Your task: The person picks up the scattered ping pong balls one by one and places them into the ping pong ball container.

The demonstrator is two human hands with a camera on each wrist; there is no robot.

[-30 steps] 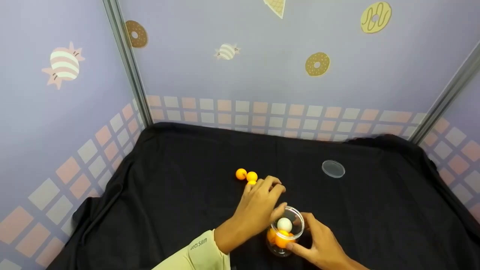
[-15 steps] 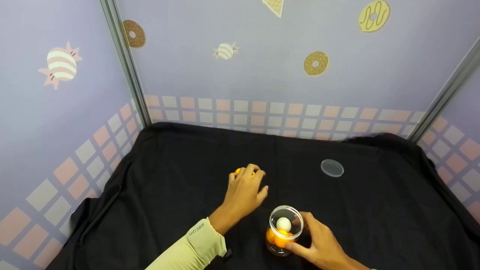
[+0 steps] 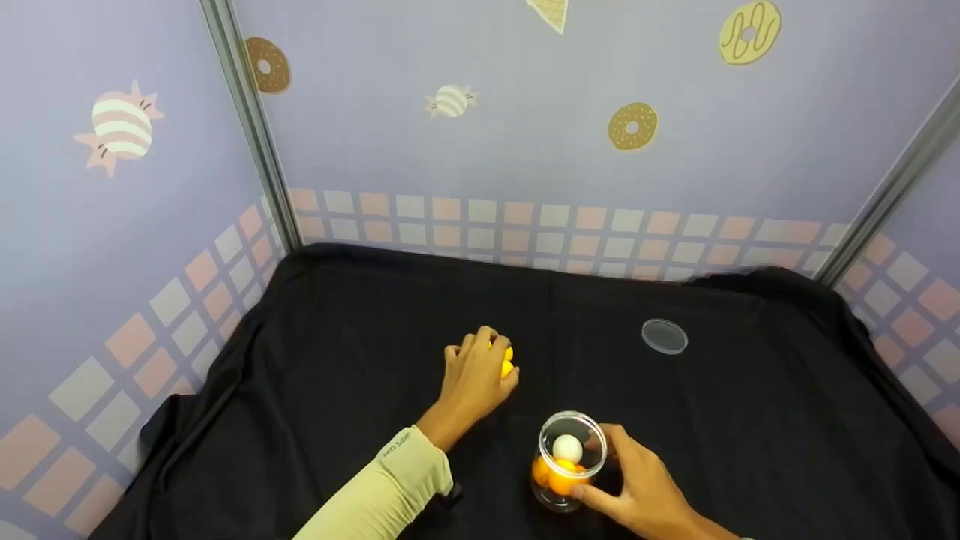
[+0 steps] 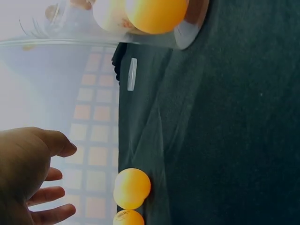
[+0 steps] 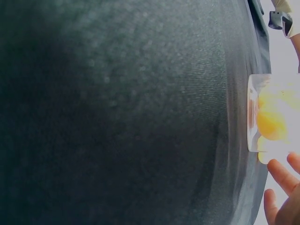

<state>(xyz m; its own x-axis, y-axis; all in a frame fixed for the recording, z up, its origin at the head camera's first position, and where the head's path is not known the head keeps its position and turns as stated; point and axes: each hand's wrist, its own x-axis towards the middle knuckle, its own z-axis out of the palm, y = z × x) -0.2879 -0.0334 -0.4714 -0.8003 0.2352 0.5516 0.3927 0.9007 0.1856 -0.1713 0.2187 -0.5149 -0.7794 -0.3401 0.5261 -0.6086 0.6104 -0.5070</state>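
Spreads the left hand (image 3: 472, 377) over a small cluster of loose orange balls (image 4: 132, 188), with thumb and fingers bent but well parted, and with no ball visibly caught between them in the left wrist view. Shows at least two balls in the cluster, perhaps three, and leaves any touch of fingertip on ball impossible to tell from behind the knuckles. Appears to be at the picking-up stage, collecting from the cloth to add to a part-filled jar. Calls next, by the look of it, for closing thumb and fingers on one ball without sending its neighbors rolling, then lifting clear and coming back over the open mouth. Grips that clear jar (image 3: 556, 503) upright in the right hand (image 3: 643, 484), nearer the body, with the thumb against the near side and the fingers around behind. Contains several packed orange balls (image 3: 566, 478) and a single white ball (image 3: 568, 449), all visible through the rim. Includes, well apart to the right, a clear round lid (image 3: 664, 337) flat on the black cloth (image 3: 375, 337), touched by neither hand. Ends in lavender walls (image 3: 525, 157) printed with doughnuts, candies and a band of pink and white squares.
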